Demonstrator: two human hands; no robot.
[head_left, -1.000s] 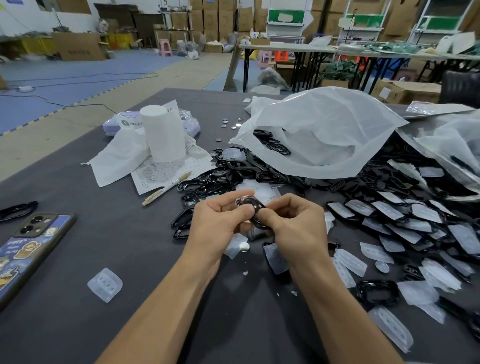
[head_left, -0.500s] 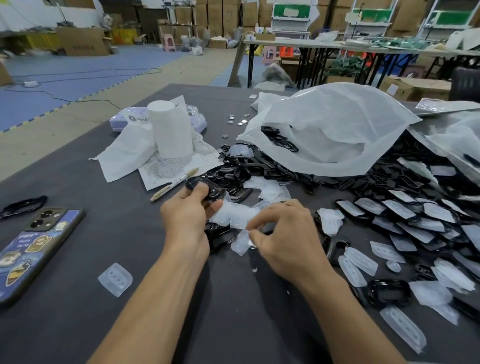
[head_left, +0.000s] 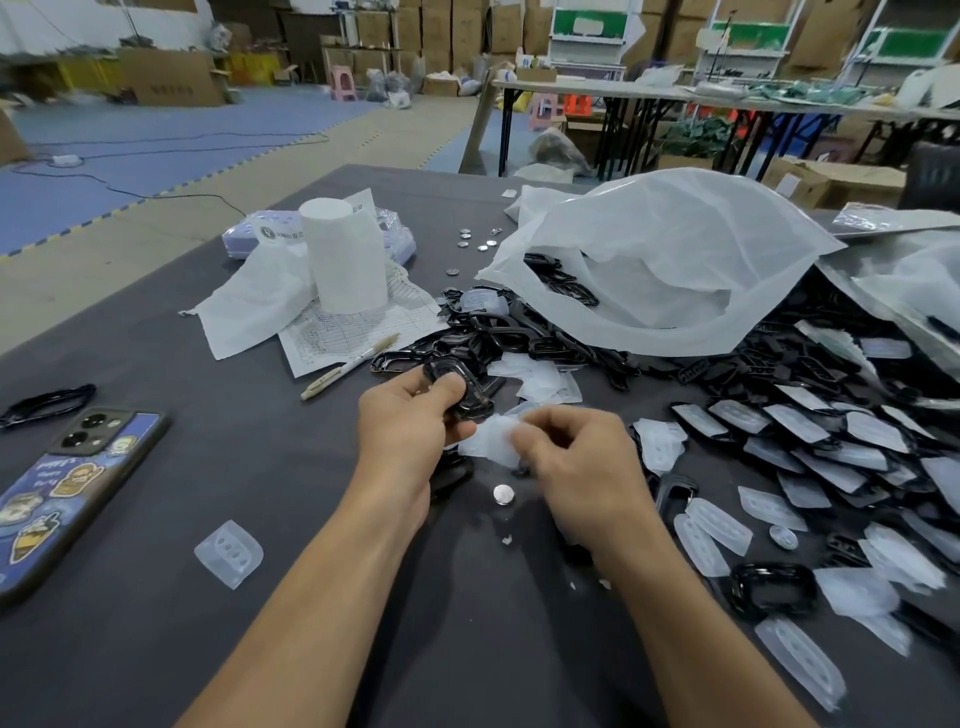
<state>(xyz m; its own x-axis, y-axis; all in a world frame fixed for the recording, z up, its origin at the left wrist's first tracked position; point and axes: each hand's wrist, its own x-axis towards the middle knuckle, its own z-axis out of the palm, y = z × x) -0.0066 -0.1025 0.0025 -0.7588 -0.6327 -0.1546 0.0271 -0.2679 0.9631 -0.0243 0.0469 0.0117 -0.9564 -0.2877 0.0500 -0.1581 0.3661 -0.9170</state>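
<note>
Warehouse, grey table (head_left: 156, 649). Left hand (head_left: 410, 426) grips black shell (head_left: 462, 389) at centre. Right hand (head_left: 576, 462) pinches translucent pad (head_left: 491, 439) at shell's 5 o'clock. Pad not yet seated. Padded shells (head_left: 810, 431) lie at 3 o'clock, loose shells (head_left: 519, 338) wait at 12. Likely mid-batch.

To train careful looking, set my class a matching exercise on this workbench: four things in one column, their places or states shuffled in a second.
1 phone
2 paper roll
3 pen
4 black shell

a gripped by the left hand
b standing upright
c flat near the left edge of the table
d partly on the printed sheet

Pairs: 1-c, 2-b, 3-d, 4-a
</note>
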